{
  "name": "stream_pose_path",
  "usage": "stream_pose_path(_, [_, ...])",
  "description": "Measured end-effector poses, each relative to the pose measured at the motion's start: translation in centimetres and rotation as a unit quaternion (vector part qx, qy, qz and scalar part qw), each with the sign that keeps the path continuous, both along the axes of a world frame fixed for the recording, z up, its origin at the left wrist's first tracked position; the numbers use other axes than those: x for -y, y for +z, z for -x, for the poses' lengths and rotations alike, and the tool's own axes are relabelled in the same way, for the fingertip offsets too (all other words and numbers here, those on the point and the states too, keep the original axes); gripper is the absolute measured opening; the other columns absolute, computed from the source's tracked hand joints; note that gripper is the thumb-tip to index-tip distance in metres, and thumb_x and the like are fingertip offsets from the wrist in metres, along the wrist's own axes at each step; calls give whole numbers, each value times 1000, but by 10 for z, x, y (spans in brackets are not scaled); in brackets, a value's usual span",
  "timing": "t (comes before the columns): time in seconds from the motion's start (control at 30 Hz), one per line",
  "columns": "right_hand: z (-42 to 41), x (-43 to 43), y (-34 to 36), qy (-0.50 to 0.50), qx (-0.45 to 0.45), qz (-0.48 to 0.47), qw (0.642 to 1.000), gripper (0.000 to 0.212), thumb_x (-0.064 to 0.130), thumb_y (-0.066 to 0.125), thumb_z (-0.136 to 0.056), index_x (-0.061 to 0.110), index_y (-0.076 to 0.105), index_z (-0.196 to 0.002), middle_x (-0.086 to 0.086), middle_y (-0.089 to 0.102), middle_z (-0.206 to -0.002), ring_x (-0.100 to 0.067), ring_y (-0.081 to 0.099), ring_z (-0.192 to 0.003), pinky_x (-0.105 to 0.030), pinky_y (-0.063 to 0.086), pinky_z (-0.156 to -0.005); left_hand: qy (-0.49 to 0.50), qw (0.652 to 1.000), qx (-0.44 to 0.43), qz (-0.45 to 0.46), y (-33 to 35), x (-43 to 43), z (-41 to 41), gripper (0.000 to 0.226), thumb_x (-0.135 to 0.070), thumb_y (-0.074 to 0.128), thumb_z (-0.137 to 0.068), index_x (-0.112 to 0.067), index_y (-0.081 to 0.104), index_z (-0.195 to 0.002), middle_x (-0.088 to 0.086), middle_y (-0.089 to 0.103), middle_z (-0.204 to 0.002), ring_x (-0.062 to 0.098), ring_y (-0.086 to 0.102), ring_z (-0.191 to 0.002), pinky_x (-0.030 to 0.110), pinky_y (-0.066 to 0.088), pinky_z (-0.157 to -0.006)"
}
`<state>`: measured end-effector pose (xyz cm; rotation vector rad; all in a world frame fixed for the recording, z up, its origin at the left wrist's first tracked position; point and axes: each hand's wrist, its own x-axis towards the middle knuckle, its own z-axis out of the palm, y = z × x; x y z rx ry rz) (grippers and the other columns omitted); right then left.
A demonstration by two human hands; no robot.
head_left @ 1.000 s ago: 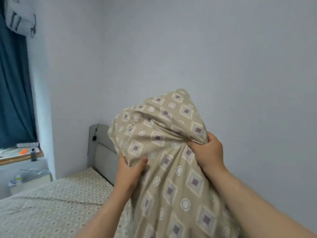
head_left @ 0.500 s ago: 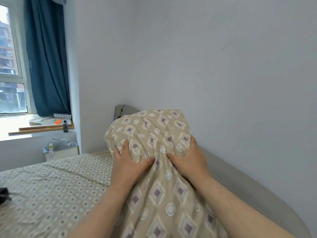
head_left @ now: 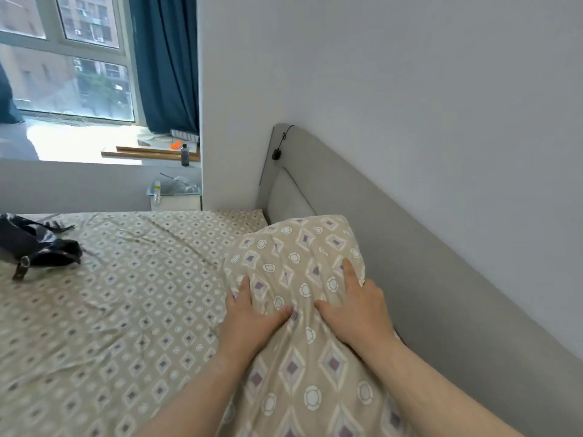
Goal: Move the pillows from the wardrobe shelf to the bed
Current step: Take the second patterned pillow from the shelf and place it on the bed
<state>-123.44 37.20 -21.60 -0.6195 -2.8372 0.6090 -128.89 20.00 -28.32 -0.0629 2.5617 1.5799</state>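
A beige pillow (head_left: 296, 247) with purple diamonds and white rings lies along the right side of the bed (head_left: 126, 310), next to the grey headboard (head_left: 410, 279). My left hand (head_left: 252, 316) grips a fold of its cover near the left edge, thumb pinching the fabric. My right hand (head_left: 356, 307) presses on it close by, fingers spread over the cover and thumb pinching the same fold. The pillow's near end runs out of the frame below. No wardrobe or other pillow shows.
A black bag (head_left: 34, 244) lies on the bed's far left. Beyond the bed stand a small white bedside stand (head_left: 175, 197), a window sill with a dark bottle (head_left: 185, 155), and a blue curtain (head_left: 167, 64). A small black device (head_left: 276, 154) hangs on the headboard.
The pillow came down from chest height in front of the wall to the bed by the headboard. My hands went from clutching its top to pressing on it. My view tilted down.
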Motion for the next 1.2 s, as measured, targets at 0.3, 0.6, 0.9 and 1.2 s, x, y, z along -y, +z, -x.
stream_pose_path(0.3, [74,-66,-149,27,103,-20,994,85,58,55,-80,39,9,-149,-11,42,-129,-29,35,-124,-36,36,-100,50,996,58,-33,-150,-68,46,121,-68,72,-52,-36,9,-150,4,15,-158,23,17,-145,41,27,-112])
stream_pose_path(0.6, [130,-79,-317,27,142,-4,990,88,63,52,-79,33,9,-150,-14,37,-137,-30,34,-125,-37,32,-105,79,992,91,38,-292,-70,85,114,-66,71,-61,-37,7,-150,10,11,-157,30,24,-143,44,36,-104])
stream_pose_path(0.9, [139,-111,-393,-20,203,-148,968,91,76,36,-78,28,12,-151,-21,24,-149,-37,30,-132,-46,26,-108,19,988,59,142,-364,-96,107,115,-76,62,-58,-32,9,-150,14,-1,-158,34,7,-145,49,20,-114])
stream_pose_path(1.2, [106,-61,-395,113,77,-206,969,80,66,43,-79,15,44,-141,-22,35,-149,-39,26,-140,-55,15,-109,-191,911,-181,318,-343,-111,206,89,-79,29,-77,-34,7,-151,5,-7,-161,22,-23,-143,49,-14,-115])
